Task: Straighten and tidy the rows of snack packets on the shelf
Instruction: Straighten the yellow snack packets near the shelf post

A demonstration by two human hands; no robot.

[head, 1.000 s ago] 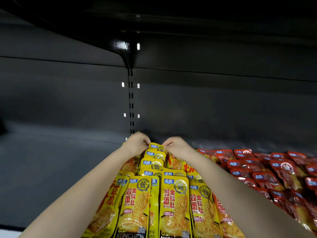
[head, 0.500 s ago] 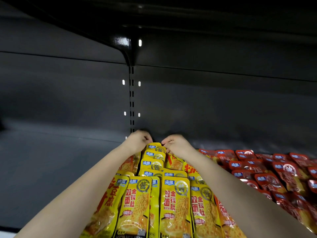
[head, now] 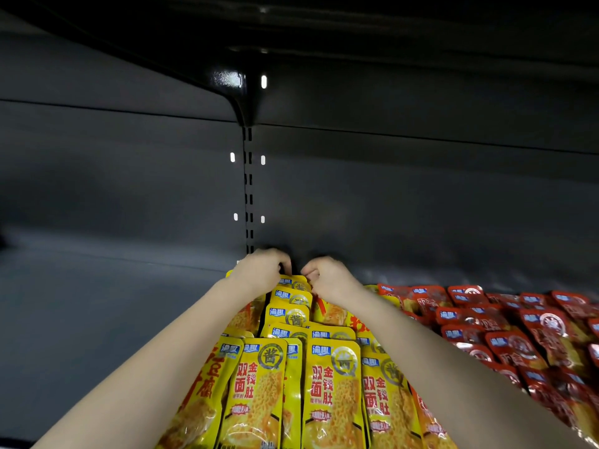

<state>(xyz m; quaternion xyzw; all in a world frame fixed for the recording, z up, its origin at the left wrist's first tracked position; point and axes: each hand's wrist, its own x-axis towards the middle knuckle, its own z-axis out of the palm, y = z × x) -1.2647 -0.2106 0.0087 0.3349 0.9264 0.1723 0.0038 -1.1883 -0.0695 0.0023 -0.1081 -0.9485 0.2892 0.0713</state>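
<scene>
Rows of yellow snack packets [head: 330, 384] lie overlapping on the dark shelf, running from the front edge back toward the wall. Both my arms reach deep into the shelf. My left hand [head: 261, 270] grips the top left edge of the rearmost yellow packet [head: 293, 282], fingers curled over it. My right hand [head: 329, 277] pinches the same packet's top right edge. The fingertips of both hands are hidden behind the packet tops.
Red snack packets [head: 505, 322] fill the shelf to the right of the yellow rows. The bare shelf floor [head: 97, 319] stretches to the left. A slotted upright [head: 248, 189] runs up the back wall, and the upper shelf [head: 291, 34] hangs overhead.
Both hands have crept slightly further back and closer together at the rear of the middle yellow row. The packets in front have barely shifted.
</scene>
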